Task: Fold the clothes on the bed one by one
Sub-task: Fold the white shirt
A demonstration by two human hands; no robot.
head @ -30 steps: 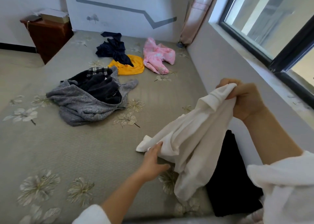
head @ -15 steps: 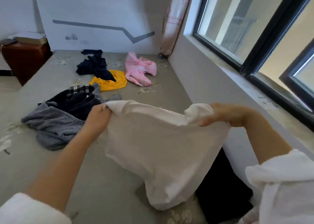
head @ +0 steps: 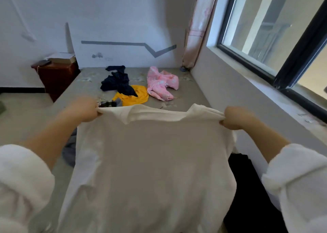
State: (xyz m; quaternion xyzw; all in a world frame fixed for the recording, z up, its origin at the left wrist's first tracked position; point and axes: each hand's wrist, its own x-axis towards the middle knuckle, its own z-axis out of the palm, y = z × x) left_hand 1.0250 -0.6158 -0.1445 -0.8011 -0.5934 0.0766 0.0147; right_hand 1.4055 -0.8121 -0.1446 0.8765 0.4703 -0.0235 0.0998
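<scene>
White shirt (head: pixel 152 162) now higher, wider, its shoulders clamped in left hand (head: pixel 83 109) and right hand (head: pixel 235 117).

- Bed (head: pixel 187 98) with a floral sheet.
- Navy garment (head: pixel 116 82) crumpled at the far end, overlapping a yellow garment (head: pixel 136 98).
- Pink garment (head: pixel 160 84) just beside them.
- Black garment (head: pixel 247 188) at the near right.

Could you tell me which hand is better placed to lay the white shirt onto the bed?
Probably the left hand: it grips the white shirt toward the bed's middle, while the right hand is by the wall, above a black garment.
</scene>
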